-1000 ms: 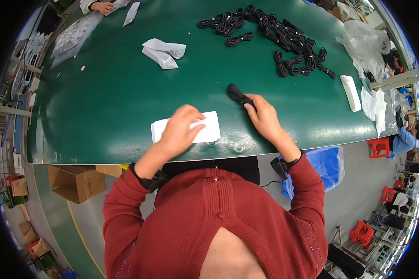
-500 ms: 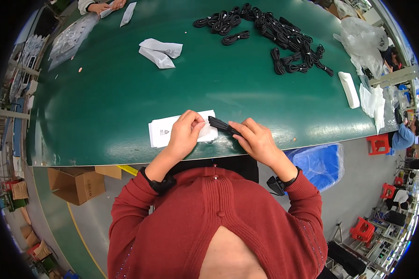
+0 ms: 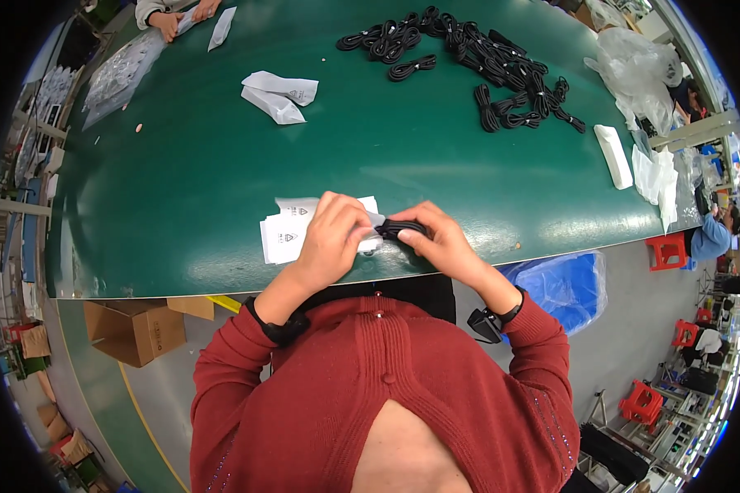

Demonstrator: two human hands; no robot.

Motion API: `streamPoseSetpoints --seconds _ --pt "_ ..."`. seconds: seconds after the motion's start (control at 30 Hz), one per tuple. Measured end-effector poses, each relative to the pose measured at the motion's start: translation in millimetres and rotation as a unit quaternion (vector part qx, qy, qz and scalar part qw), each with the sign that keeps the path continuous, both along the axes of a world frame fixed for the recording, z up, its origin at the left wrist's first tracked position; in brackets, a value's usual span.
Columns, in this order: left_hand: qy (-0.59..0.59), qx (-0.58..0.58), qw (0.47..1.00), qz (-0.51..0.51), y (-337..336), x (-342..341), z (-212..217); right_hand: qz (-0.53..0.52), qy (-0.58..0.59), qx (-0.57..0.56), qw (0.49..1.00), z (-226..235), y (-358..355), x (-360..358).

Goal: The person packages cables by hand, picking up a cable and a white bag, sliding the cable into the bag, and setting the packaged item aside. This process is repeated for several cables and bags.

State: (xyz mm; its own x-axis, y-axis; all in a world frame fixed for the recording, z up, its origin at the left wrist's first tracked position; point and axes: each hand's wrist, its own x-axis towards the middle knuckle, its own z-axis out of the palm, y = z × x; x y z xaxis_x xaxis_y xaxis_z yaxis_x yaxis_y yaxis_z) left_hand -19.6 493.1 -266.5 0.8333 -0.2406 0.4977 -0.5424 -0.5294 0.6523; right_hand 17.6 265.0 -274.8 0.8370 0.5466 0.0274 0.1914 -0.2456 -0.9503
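My left hand (image 3: pixel 329 242) is closed, pinching the edge of a thin white plastic bag (image 3: pixel 376 220) over a stack of flat white bags (image 3: pixel 278 238) at the table's near edge. Between the fingers and thumb of my right hand (image 3: pixel 448 248) is a folded black cable bundle (image 3: pixel 401 228). The bundle's left end meets the bag's mouth by my left fingertips; how far it goes inside is hidden. Farther off, two filled-looking white bags (image 3: pixel 279 92) lie together on the green table (image 3: pixel 181 172).
Several black cable bundles (image 3: pixel 501 66) lie heaped at the far right. Clear plastic wrapping (image 3: pixel 633 74) and a white packet (image 3: pixel 613 156) sit along the right edge. A co-worker's hands (image 3: pixel 181 20) handle a bag at the far left. Below stand a blue lined bin (image 3: pixel 563 292) and a cardboard box (image 3: pixel 140 329).
My right hand has brought the cable bundle left against the bag's mouth. The bag in my left hand has lifted and turned off the stack.
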Motion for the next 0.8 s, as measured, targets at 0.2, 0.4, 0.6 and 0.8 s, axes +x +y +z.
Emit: streamPoseSetpoints --seconds 0.2,0.4,0.6,0.8 --pt "0.061 -0.051 0.996 0.035 8 10 9 0.013 -0.301 -0.045 0.953 16 23 -2" --pt "0.247 -0.380 0.891 0.015 45 55 39 -0.055 -0.320 -0.016 0.946 43 35 25" --pt "0.177 -0.372 0.908 0.072 105 110 64 -0.269 -0.475 -0.394 0.740 4 -39 147" --pt "-0.098 -0.072 0.963 0.239 76 82 45 -0.224 -0.360 -0.488 0.763 -21 -67 148"
